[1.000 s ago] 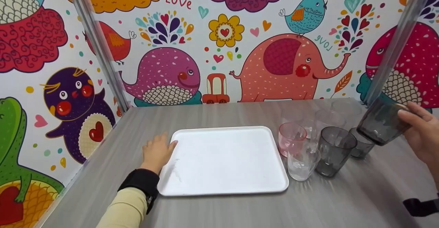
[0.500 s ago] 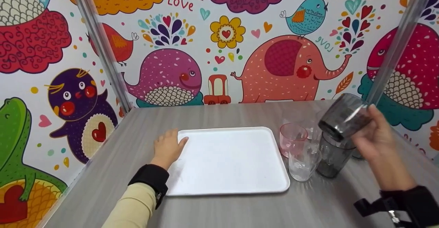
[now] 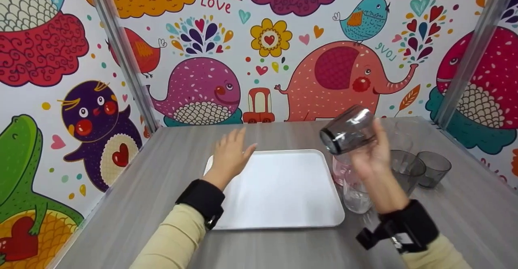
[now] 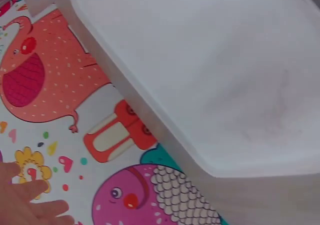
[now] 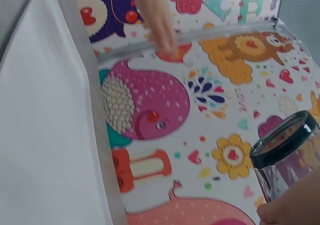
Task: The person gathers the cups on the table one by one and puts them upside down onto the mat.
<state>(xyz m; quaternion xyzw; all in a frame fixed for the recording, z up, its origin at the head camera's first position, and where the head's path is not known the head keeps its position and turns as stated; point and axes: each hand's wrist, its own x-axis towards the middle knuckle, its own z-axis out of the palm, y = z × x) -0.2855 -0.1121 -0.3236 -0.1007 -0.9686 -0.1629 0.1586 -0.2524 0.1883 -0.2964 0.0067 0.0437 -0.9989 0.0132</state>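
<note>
Cartoon wall (image 3: 283, 58), white tray (image 3: 279, 192), cups (image 3: 404, 170) beside it

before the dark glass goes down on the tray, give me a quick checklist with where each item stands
1. Grip: right hand holds the smoky grey glass around its body, above the table. Ok.
2. Glass attitude: tilted on its side, rim toward the left. Not ok for setting down yet.
3. Landing spot: the white tray shows bare surface. Ok.
4. Left hand: open, over the tray's far left corner, apart from the middle. Ok.
5. Neighbours: pink glass and clear glass stand close under the right wrist. Cannot tell the clearance.
6. Glass contents: cannot tell.
</note>
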